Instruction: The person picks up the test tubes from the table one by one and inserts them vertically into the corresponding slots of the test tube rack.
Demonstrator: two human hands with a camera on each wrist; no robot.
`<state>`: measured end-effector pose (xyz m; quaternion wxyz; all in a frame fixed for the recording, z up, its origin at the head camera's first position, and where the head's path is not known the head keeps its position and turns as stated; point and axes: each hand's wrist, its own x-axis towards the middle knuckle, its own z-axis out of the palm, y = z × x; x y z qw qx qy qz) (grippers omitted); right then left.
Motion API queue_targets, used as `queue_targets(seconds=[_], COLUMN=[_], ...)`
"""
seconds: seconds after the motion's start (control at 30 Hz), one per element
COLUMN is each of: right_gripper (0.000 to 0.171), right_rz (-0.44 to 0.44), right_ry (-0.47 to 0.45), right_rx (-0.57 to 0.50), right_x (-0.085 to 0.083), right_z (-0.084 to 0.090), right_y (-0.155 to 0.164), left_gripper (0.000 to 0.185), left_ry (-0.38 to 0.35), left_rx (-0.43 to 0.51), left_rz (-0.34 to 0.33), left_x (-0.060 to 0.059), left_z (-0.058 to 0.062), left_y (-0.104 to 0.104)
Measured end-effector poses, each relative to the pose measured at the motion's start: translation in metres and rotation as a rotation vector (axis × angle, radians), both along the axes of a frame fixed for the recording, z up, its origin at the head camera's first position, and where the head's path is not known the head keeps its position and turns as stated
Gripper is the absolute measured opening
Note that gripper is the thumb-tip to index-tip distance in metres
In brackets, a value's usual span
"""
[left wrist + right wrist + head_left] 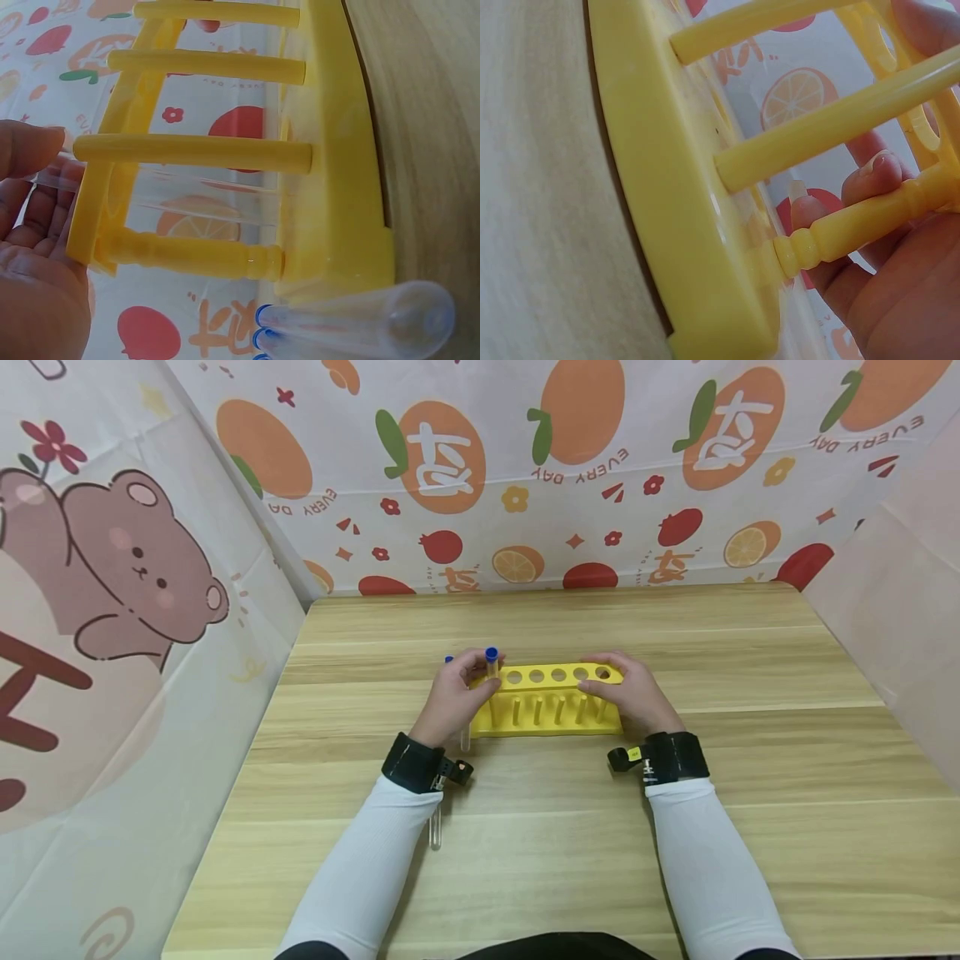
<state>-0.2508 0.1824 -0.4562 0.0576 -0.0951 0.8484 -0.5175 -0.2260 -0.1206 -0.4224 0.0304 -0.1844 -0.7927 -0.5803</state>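
A yellow test tube rack (546, 727) stands upright on the table, with a row of round holes along its top. My left hand (453, 693) is at its left end and pinches a clear test tube with a blue cap (492, 655) between thumb and fingers. In the left wrist view this tube's clear body (217, 199) runs down through the end hole, between the rack's posts. My right hand (633, 693) grips the rack's right end, thumb in front and fingers behind. In the right wrist view its fingers (874, 176) curl around the end post.
More clear test tubes (435, 831) lie on the wooden table (540, 860) left of the rack, partly hidden under my left hand and forearm. Their blue caps (262, 337) show in the left wrist view. A fruit-printed cloth (517, 527) hangs behind the table's far edge.
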Motion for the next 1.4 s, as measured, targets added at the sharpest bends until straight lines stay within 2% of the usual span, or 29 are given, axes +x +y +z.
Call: queue_targets(seconds=[0.17, 0.47, 0.63, 0.73, 0.9, 1.07, 1.23, 1.4], right_gripper=[0.058, 0.063, 0.066, 0.065, 0.062, 0.062, 0.063, 0.063], right_rz=[0.002, 0.016, 0.014, 0.012, 0.01, 0.011, 0.016, 0.023], right_ry=[-0.01, -0.015, -0.011, -0.006, -0.003, -0.001, 0.002, 0.009], right_rx=[-0.014, -0.02, -0.025, -0.017, -0.004, -0.007, -0.015, -0.018], right_x=[0.001, 0.004, 0.004, 0.002, 0.001, 0.001, 0.002, 0.002], right_z=[0.002, 0.003, 0.001, 0.0, 0.001, 0.003, 0.004, 0.004], right_y=[0.0, -0.001, -0.001, -0.001, 0.001, 0.001, 0.0, 0.0], left_gripper=[0.034, 0.064, 0.067, 0.065, 0.054, 0.047, 0.049, 0.053], left_ry=[-0.012, -0.085, -0.078, -0.047, -0.011, -0.056, -0.131, -0.232], left_rx=[0.005, 0.118, 0.114, 0.086, -0.006, -0.182, -0.388, -0.545], left_rz=[-0.001, -0.029, -0.035, -0.011, 0.079, 0.136, 0.136, 0.112], left_x=[0.001, 0.0, 0.002, 0.001, 0.002, 0.008, 0.014, 0.019], left_z=[0.002, 0.007, 0.012, 0.017, 0.026, 0.029, 0.022, 0.013], left_y=[0.001, -0.003, -0.01, -0.017, -0.034, -0.049, -0.065, -0.082])
